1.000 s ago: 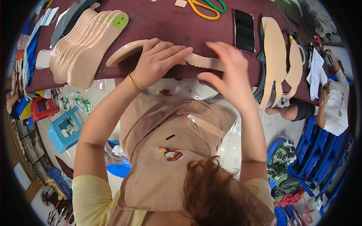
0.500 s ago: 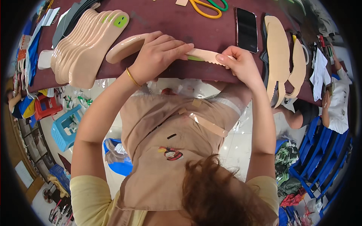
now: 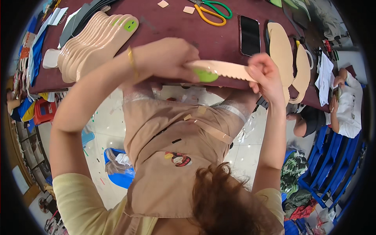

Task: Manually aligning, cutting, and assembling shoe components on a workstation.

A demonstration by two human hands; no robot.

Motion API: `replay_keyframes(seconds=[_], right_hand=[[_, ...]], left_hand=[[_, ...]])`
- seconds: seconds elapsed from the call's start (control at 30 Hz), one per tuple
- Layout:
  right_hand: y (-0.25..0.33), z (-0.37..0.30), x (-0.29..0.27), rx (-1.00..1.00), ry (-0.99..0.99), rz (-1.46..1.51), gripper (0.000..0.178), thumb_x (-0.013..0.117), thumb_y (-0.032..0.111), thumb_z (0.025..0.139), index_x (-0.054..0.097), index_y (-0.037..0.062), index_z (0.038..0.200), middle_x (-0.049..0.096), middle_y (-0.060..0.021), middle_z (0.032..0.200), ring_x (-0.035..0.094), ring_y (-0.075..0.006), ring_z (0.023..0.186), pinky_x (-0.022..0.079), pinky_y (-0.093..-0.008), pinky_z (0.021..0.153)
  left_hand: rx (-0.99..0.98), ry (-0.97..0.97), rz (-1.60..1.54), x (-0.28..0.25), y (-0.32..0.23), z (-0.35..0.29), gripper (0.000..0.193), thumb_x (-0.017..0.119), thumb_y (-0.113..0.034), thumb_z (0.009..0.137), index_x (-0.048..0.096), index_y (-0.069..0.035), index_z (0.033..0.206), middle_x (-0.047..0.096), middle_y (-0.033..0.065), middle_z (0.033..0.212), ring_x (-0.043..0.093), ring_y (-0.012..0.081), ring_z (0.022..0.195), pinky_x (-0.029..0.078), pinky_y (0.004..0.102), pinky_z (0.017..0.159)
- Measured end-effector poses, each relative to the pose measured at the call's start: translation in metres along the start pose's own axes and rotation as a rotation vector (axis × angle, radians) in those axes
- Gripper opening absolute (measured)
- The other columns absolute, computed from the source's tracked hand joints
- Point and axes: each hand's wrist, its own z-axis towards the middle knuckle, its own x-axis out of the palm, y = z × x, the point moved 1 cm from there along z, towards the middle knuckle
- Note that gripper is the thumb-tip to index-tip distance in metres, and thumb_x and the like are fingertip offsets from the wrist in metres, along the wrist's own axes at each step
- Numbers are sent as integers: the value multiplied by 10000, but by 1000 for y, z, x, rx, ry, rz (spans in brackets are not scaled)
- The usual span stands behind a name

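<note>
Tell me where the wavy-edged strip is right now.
In the head view, the strip is right of centre, running from the left hand to the right hand, just below the phone in the picture.

Beige strip point(image 3: 231, 69), green patch point(image 3: 206, 75); maroon tabletop point(image 3: 168, 25); yellow-and-green scissors point(image 3: 198, 11)

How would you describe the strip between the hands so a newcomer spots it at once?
Find the maroon tabletop, then the left hand and right hand over its near edge. Between them runs a pale pink-beige strip; unlike the glossy insole-shaped pieces stacked at left, it is narrow, with a scalloped lower edge.
</note>
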Motion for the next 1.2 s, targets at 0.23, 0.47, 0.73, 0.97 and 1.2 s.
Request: replay_keyframes(seconds=[0.23, 0.47, 0.73, 0.97, 1.2], right_hand=[[-29, -11, 52, -127, 73, 267, 128, 689, 67, 835, 573, 15, 844, 638, -77, 722, 542, -69, 488, 403, -182, 407], [-44, -5, 117, -171, 41, 384, 111, 662, 83, 866, 568, 25, 852, 624, -68, 676, 535, -71, 497, 396, -198, 422], [-40, 4, 153, -195, -42, 369, 105, 636, 105, 891, 566, 26, 882, 597, -52, 629, 515, -61, 489, 391, -198, 425], [-15, 17, 149, 96, 8, 155, 168, 639, 149, 891, 561, 0, 887, 613, -66, 661, 561, -85, 505, 439, -203, 442], [-6, 51, 134, 344, 268, -17, 163, 649, 145, 859, 574, 6, 904, 627, -64, 689, 602, -105, 544, 486, -209, 499]], left_hand=[[-30, -449, -337, 16, -32, -63, 248, 720, -235, 778, 657, 1, 817, 475, 74, 643, 478, 205, 558, 378, 328, 517], [-182, -853, -541, 54, -34, -76, 191, 721, -180, 768, 680, -12, 849, 494, 33, 656, 470, 121, 564, 373, 290, 506], [-257, -1127, -1166, 78, -43, -60, 228, 649, -192, 865, 622, 8, 973, 601, -8, 827, 533, 43, 734, 439, 214, 600], [-357, -1105, -1273, 87, -33, -56, 246, 628, -228, 894, 600, -11, 1007, 609, -1, 861, 534, 46, 746, 450, 219, 619], [-468, -943, -1211, 90, -15, -60, 273, 633, -262, 889, 603, -19, 1010, 625, 2, 887, 553, 54, 775, 455, 226, 655]])
